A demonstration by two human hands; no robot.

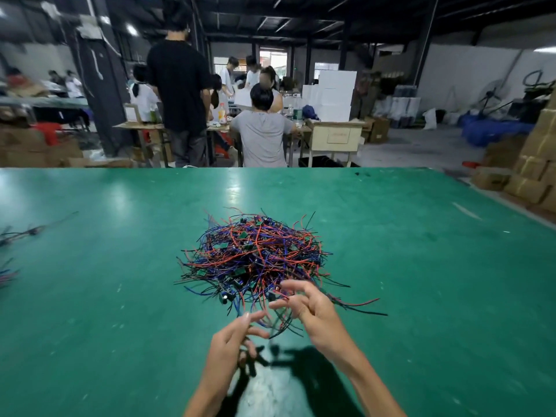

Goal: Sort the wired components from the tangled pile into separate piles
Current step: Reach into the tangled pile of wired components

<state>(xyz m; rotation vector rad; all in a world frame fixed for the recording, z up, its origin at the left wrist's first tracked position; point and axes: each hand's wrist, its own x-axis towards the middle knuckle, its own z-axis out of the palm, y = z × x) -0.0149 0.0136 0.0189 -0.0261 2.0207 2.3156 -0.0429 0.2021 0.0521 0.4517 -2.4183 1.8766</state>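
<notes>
A tangled pile (255,257) of red, blue and black wires with small green circuit boards lies in the middle of the green table (120,266). My left hand (231,341) hovers just in front of the pile's near edge, its fingers curled around a small dark wired component. My right hand (304,305) is raised beside it at the pile's near right edge, fingers spread and bent, with thin wires running under and between them. Whether the right fingers pinch a wire is blurred.
Smaller bunches of sorted wires (21,233) lie at the table's far left edge, another bunch (7,273) below them. Cardboard boxes (529,173) are stacked beyond the table's right edge. Several people (261,127) work at tables behind.
</notes>
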